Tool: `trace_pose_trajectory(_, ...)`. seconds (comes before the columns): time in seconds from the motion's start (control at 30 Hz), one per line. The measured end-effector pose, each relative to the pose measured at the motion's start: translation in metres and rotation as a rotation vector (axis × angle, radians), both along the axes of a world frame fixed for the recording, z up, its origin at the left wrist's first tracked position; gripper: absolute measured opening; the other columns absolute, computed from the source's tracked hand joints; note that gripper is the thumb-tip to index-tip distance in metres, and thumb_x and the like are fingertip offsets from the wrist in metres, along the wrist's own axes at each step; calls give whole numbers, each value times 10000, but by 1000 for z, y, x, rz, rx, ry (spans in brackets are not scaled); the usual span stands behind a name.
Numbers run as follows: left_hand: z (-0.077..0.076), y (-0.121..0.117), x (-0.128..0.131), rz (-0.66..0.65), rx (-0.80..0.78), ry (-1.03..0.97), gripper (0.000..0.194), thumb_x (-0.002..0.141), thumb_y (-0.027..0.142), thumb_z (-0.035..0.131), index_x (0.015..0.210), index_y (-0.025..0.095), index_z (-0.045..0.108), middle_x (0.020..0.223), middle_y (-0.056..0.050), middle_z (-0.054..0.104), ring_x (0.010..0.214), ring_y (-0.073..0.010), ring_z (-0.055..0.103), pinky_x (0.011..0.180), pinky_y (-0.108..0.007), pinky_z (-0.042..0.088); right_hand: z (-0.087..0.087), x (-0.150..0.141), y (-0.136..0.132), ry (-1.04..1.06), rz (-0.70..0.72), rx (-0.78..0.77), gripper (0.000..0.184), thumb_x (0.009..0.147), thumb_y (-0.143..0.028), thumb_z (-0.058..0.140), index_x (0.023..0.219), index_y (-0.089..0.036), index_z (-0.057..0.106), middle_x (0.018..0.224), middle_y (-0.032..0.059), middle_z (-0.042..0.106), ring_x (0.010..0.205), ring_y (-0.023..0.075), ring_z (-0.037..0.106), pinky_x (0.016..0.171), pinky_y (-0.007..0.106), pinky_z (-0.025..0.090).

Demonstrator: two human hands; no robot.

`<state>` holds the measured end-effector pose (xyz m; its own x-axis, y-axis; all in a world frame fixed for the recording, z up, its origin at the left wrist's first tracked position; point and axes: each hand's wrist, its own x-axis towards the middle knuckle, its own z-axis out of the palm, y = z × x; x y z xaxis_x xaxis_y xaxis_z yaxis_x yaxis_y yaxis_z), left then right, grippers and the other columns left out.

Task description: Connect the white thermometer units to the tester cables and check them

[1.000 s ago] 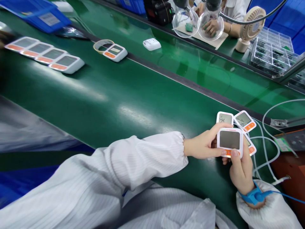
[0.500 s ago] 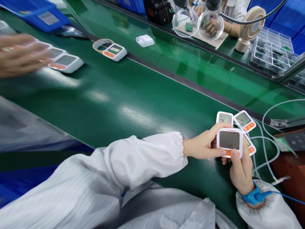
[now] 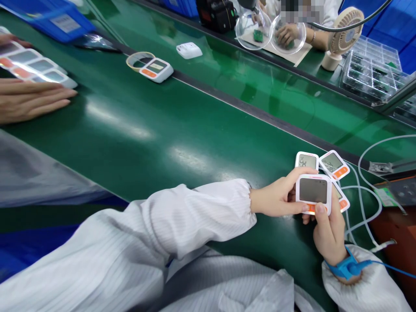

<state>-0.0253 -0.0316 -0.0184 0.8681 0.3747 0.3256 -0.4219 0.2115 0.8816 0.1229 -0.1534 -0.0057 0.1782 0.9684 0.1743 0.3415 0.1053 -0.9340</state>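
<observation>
Between my two hands is a white digital monitor (image 3: 313,189) with a dark grey screen and orange buttons. My left hand (image 3: 277,199) grips it from the left side, thumb by the orange buttons. From below, my right hand (image 3: 329,234) holds its right corner, thumb at the lower edge by the buttons. A blue strap (image 3: 347,265) circles my right wrist. Close behind lie similar monitors: one showing digits (image 3: 307,160), one tilted to the right (image 3: 334,164), and one partly hidden (image 3: 342,200) under my hands.
White tubes (image 3: 360,208) loop at the right beside a reddish-brown box (image 3: 394,234). A co-worker's hand (image 3: 35,99) rests by a row of monitors (image 3: 42,65) at far left. Another monitor (image 3: 156,70) and a tape roll (image 3: 131,61) lie mid-bench. Opposite, a person's hand (image 3: 287,35) works near a fan (image 3: 344,32).
The co-worker's hand and the row of monitors at far left have shifted left. The white device on the far green strip has slid left. My hands and the held monitor stay put.
</observation>
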Motion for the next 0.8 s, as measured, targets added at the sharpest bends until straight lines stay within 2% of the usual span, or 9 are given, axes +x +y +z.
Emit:
trace_pose_trajectory(0.47,-1,-1,1,-5,-53,7,680,928,281,694,1457,323,270,1040,-43,622,766,-148,717,700,-320,633,0,0,0,23,0,5,446,1117,-385,406,1491,-143,413,827,55,592,580,174,566,538,290,521)
trace_pose_trajectory(0.8,0,-1,0,-3,-65,4,670,930,288,694,1461,332,289,1047,-45,623,772,-153,710,707,-326,627,-1,1,0,11,-2,-40,551,1125,-467,389,1541,-109,340,807,62,588,597,193,588,540,308,523)
